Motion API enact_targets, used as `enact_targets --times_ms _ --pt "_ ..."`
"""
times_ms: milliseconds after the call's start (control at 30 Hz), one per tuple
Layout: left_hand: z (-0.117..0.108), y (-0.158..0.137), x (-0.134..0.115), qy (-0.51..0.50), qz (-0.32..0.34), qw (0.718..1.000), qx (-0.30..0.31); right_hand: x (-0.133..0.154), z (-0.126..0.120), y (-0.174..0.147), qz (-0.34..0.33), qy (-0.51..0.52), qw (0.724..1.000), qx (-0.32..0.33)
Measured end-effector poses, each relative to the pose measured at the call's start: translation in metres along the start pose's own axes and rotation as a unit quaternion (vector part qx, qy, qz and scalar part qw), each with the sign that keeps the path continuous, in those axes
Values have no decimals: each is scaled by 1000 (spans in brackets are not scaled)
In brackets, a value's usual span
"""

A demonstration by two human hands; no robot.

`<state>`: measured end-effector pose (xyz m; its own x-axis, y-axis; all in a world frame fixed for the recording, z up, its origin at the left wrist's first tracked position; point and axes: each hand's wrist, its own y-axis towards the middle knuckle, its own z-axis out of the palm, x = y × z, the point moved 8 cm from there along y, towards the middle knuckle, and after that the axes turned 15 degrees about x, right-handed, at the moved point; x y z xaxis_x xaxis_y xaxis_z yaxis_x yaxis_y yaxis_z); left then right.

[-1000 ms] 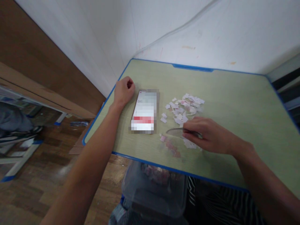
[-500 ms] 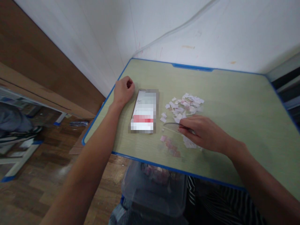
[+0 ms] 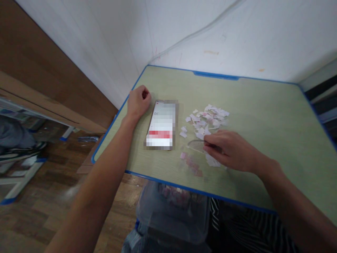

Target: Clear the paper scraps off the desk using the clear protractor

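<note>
Partly, the right hand (image 3: 231,150) obscures the tweezers (image 3: 196,141) it grips, one pair; left hand (image 3: 138,101) loosely clenched; one phone (image 3: 160,123), screen pixelated; paper scraps (image 3: 210,119) overlap, uncountable.

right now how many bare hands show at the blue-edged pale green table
2: the left hand beside the flat rectangular phone, the right hand holding slim grey tweezers.

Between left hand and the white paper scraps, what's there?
Head view: the phone, flat on the table, between the left hand and the white paper scraps.
</note>
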<state>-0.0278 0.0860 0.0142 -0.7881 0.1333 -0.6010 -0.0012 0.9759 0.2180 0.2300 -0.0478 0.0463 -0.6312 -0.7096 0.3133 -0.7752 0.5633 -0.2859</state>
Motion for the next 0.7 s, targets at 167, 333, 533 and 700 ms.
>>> enact_targets --times_ms 167,333,533,700 --pt "0 0 1 6 6 1000 -5 0 -4 -2 -3 7 1000 -28" --pt "0 0 0 6 14 1000 -13 0 -2 -3 -1 -4 1000 -7" --pt "0 0 1 -3 9 1000 -8 -7 -4 -9 10 -1 1000 -1" --pt "1 0 1 -3 10 1000 -2 5 -2 -12 -65 42 997 22"
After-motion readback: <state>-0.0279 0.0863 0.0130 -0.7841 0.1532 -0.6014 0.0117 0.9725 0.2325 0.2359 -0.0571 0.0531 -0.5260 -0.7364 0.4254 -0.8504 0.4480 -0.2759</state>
